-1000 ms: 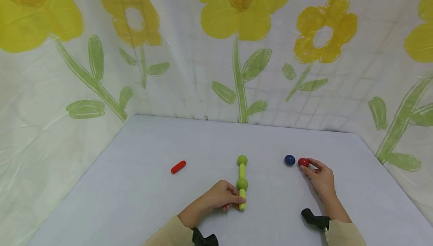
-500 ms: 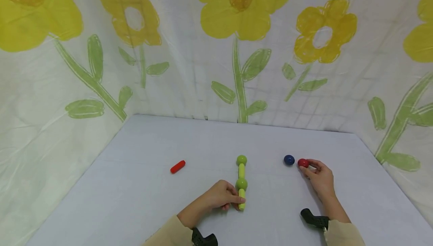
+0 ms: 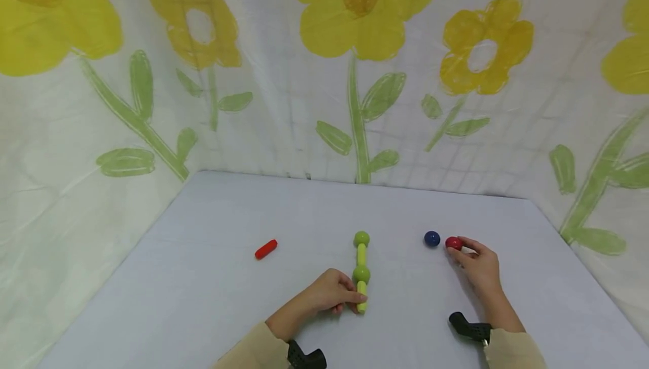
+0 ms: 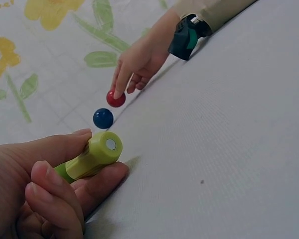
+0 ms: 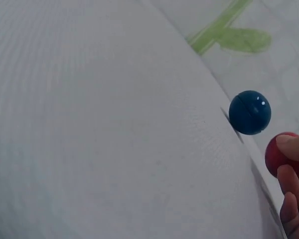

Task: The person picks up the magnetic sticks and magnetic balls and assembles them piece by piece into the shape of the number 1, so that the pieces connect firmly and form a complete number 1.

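Note:
My left hand (image 3: 332, 293) pinches the near end of a yellow-green rod (image 4: 95, 155), whose end face carries a round silver disc. That rod lies in line with a green ball (image 3: 361, 274), a second yellow-green rod (image 3: 361, 255) and a far green ball (image 3: 361, 238), one chain pointing away from me. Over on the right, my right hand (image 3: 479, 267) holds a red ball (image 3: 453, 243) between thumb and fingers. Just left of the red ball sits a dark blue ball (image 5: 250, 112), a narrow gap between them in the head view.
A short red rod (image 3: 266, 249) lies by itself left of the green chain. The white table (image 3: 203, 301) ends at the back against a flower-printed curtain (image 3: 284, 132). Black wrist devices (image 3: 470, 327) are strapped at both sleeves.

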### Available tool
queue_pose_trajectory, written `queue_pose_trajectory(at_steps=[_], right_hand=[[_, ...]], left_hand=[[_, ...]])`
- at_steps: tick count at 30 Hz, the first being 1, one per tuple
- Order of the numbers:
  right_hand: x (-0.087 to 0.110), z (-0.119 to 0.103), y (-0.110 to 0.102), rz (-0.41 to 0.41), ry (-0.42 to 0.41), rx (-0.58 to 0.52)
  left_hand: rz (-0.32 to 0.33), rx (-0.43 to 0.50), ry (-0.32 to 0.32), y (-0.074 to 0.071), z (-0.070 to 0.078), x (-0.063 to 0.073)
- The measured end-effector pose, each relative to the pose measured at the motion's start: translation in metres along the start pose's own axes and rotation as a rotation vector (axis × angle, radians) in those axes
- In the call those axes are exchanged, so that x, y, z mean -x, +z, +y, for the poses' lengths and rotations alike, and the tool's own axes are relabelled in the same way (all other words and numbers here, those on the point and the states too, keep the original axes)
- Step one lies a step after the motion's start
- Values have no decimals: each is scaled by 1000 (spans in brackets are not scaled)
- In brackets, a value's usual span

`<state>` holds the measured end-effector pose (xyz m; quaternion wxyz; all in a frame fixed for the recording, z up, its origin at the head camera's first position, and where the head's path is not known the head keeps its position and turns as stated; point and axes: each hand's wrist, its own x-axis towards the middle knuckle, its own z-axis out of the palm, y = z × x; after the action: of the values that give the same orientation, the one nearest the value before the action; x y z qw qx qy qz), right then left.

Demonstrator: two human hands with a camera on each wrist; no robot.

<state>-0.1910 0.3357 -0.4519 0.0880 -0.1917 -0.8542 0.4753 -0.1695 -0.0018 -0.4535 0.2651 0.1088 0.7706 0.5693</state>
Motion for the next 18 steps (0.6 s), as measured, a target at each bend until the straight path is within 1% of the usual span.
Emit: queue_pose_trajectory(at_steps=[3, 9, 14, 18], right_hand=[[2, -5, -5, -2, 14, -19], [8, -17, -15, 26, 1, -10], [22, -25, -16, -29, -8, 0], [34, -34, -15, -80, -55, 5]], left_hand=[[0, 4, 1, 1, 0, 0], [2, 21, 9, 1, 0, -2], [10, 25, 7, 1, -2, -3], [5, 33, 8, 0, -4, -5]])
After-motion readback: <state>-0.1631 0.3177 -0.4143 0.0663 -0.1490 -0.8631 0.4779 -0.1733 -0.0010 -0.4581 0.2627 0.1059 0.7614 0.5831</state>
